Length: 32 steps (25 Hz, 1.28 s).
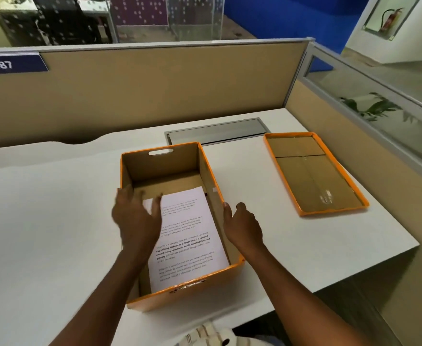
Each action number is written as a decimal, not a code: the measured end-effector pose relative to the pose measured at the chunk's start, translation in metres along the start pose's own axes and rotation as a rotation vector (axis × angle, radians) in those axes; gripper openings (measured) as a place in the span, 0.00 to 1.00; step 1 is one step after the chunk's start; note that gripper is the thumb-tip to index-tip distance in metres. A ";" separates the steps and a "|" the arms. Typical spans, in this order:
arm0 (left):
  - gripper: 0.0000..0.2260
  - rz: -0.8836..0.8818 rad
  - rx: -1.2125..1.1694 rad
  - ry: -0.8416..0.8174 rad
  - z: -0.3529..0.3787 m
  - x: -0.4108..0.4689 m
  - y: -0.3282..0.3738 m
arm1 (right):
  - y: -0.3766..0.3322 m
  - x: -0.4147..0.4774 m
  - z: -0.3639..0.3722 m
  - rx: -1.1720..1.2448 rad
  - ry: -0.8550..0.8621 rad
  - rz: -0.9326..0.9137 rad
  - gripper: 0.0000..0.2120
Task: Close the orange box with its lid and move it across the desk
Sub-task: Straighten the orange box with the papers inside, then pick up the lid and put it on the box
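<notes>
Two hands over an open box, and nothing closed yet. The orange box [180,290] sits in the middle of the frame on the white desk [42,221], with a printed sheet [190,236] lying flat on its floor. Its lid [314,173] lies well apart at right of centre, upside down, brown inside facing up.

What could go wrong from here, as we see it:
- The lid is inverted, so it has to be flipped before it goes on. Rush that and it may land crooked, one lip catching on the box rim instead of sliding over it.
- The near right corner of the box looks a bit splayed, so the lid might bind there.
- Moving the box with the lid only half seated could pop the lid off, or let the paper shift.
- The lid lies close to the right edge of the desk, so a clumsy grab could knock it off.

Now the grip. Our left hand [136,216] is spread wide, fingers apart, hovering over the left wall of the box. It's blurred, so we can't say if it touches the rim, but it holds nothing. Our right hand [243,227] is loosely curled, thumb resting against the outside of the right wall near the top edge. Also holding nothing, just bracing the side at most.
</notes>
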<state>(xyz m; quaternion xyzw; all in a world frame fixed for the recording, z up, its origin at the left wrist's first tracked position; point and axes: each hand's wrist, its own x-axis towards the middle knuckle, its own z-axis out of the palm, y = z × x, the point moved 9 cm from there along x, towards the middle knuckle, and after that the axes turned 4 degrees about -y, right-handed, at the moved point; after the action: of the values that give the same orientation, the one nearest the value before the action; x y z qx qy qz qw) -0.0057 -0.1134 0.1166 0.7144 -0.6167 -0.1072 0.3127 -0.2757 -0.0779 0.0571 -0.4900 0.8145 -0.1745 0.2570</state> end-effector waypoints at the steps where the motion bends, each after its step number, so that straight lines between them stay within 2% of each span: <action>1: 0.19 0.042 -0.043 -0.040 0.008 -0.002 0.018 | 0.002 0.004 -0.004 0.021 0.000 -0.001 0.29; 5: 0.18 0.051 -0.245 -0.222 0.054 -0.004 0.084 | 0.017 0.036 -0.023 0.040 -0.003 -0.028 0.29; 10: 0.17 0.104 -0.260 -0.240 0.107 0.004 0.171 | 0.061 0.091 -0.054 -0.080 0.000 -0.053 0.27; 14: 0.18 -0.072 -0.284 -0.570 0.207 0.001 0.228 | 0.118 0.146 -0.085 -0.101 -0.005 -0.005 0.28; 16: 0.23 -0.168 -0.270 -0.703 0.251 -0.010 0.243 | 0.146 0.172 -0.102 -0.069 0.009 0.041 0.27; 20: 0.19 -0.379 -0.351 -0.909 0.324 -0.038 0.248 | 0.195 0.223 -0.144 -0.025 0.094 0.095 0.25; 24: 0.19 -0.518 -0.400 -0.890 0.361 -0.039 0.258 | 0.242 0.272 -0.175 -0.012 0.113 0.170 0.26; 29: 0.18 -0.528 -0.410 -0.859 0.394 -0.030 0.277 | 0.303 0.305 -0.202 -0.045 0.170 0.272 0.30; 32: 0.18 -0.558 -0.425 -0.817 0.405 -0.029 0.278 | 0.335 0.309 -0.204 -0.064 0.149 0.365 0.34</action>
<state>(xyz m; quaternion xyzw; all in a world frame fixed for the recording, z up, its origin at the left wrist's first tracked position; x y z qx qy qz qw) -0.4568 -0.2258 -0.0460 0.6723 -0.4397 -0.5777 0.1448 -0.7532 -0.1922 -0.0342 -0.3276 0.9117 -0.1348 0.2080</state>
